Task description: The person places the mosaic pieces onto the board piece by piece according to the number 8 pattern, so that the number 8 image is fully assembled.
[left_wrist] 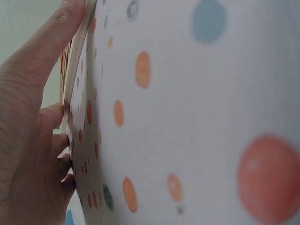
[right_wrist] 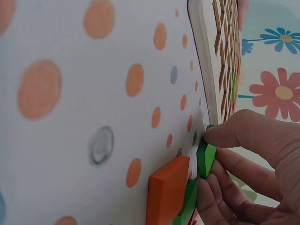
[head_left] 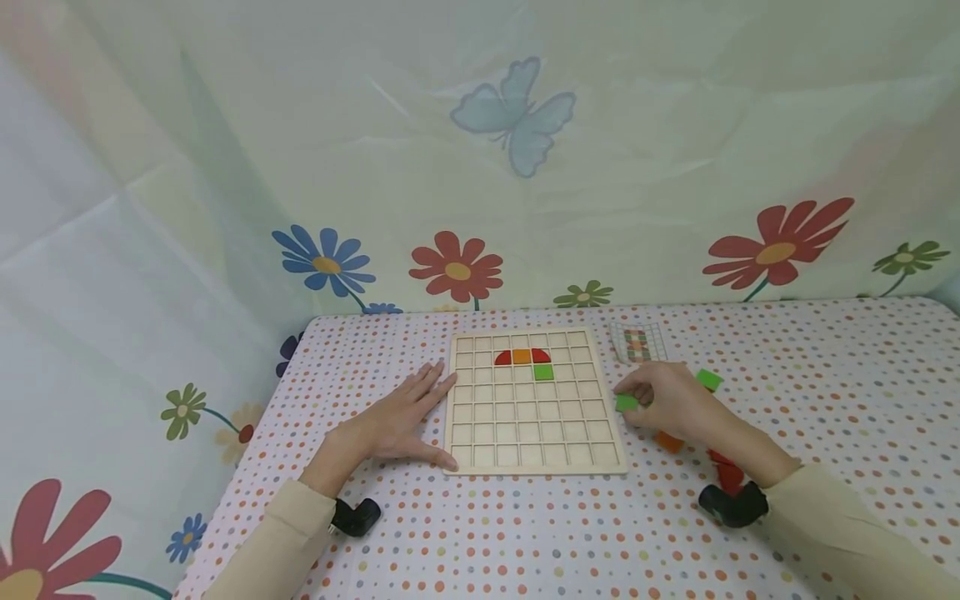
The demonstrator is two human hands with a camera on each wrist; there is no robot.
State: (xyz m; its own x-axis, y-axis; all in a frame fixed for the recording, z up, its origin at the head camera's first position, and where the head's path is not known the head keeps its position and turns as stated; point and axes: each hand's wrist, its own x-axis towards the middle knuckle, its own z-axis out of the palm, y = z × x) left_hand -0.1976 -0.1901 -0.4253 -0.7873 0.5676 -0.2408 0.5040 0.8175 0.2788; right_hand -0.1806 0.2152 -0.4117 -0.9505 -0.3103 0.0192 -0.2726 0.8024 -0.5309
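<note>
A wooden grid board (head_left: 536,471) lies on the dotted table. In its upper part sit two red quarter-round tiles (head_left: 503,358), an orange square tile (head_left: 521,357) between them, and a green square tile (head_left: 543,372) below the right one. My left hand (head_left: 405,417) rests along the board's left edge, fingers spread and thumb at the lower left corner. Just off the board's right edge, my right hand (head_left: 663,400) pinches a green tile (right_wrist: 206,154) between thumb and fingers, close over the table.
Beside and under the right forearm lie loose tiles: a green one (head_left: 708,380), an orange one (head_left: 669,442) and red ones (head_left: 726,471). A small pattern card (head_left: 637,342) with a grid lies behind the right hand. A flowered cloth (head_left: 637,208) hangs at the table's back.
</note>
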